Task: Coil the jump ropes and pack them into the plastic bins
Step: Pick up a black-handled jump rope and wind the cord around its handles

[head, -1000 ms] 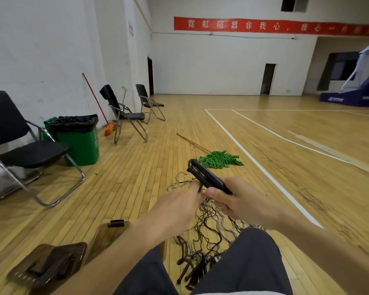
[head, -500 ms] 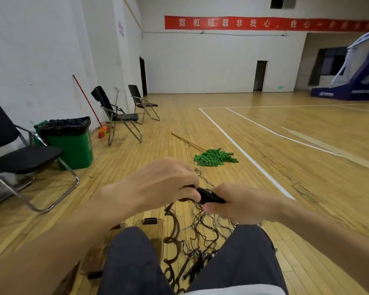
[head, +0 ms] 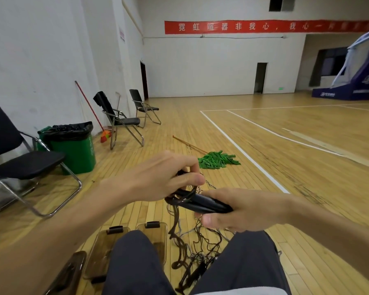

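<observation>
Gripping the two black handles (head: 205, 204), the right hand (head: 245, 209) curls round them. The left hand (head: 158, 175) pinches the rope (head: 177, 211) at the handles' left end. Below the handles the rope lies tangled on the floor (head: 264, 167); the bins (head: 103, 250) stand lower left of the handles.

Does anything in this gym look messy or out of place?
A green mop lies flat on the floor, not propped up like the broom by the wall, and loose jump ropes sprawl in a tangle between the person's knees.
</observation>
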Action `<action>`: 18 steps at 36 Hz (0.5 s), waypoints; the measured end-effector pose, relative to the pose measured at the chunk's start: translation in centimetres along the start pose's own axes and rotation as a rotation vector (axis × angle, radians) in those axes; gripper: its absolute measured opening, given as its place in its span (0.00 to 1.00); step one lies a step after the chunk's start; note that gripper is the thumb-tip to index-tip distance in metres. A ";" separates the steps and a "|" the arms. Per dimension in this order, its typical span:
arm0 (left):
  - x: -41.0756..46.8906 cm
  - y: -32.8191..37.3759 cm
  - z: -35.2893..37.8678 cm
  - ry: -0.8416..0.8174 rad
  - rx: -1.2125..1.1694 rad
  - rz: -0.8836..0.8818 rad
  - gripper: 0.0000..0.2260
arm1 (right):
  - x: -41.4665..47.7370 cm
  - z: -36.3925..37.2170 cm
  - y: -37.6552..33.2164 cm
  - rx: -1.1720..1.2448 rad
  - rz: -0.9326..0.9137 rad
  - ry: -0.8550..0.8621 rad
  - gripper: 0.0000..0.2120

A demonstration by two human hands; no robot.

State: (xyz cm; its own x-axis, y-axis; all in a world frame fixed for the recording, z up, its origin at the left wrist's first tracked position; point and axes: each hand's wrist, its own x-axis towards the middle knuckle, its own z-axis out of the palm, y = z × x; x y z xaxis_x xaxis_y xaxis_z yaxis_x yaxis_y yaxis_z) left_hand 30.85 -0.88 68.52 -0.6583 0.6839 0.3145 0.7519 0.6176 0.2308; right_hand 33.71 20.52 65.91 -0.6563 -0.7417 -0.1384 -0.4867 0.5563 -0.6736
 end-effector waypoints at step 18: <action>0.0 0.0 -0.4 -0.038 -0.550 -0.029 0.12 | 0.3 0.4 -1.7 -0.001 0.039 0.173 0.27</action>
State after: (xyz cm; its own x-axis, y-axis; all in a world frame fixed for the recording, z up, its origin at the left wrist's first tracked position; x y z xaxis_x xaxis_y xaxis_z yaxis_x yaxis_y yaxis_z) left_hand 30.85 -1.02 68.91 -0.6726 0.6891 0.2697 0.6345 0.3494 0.6894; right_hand 34.58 19.16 66.69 -0.7640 -0.6442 -0.0370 -0.4596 0.5835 -0.6696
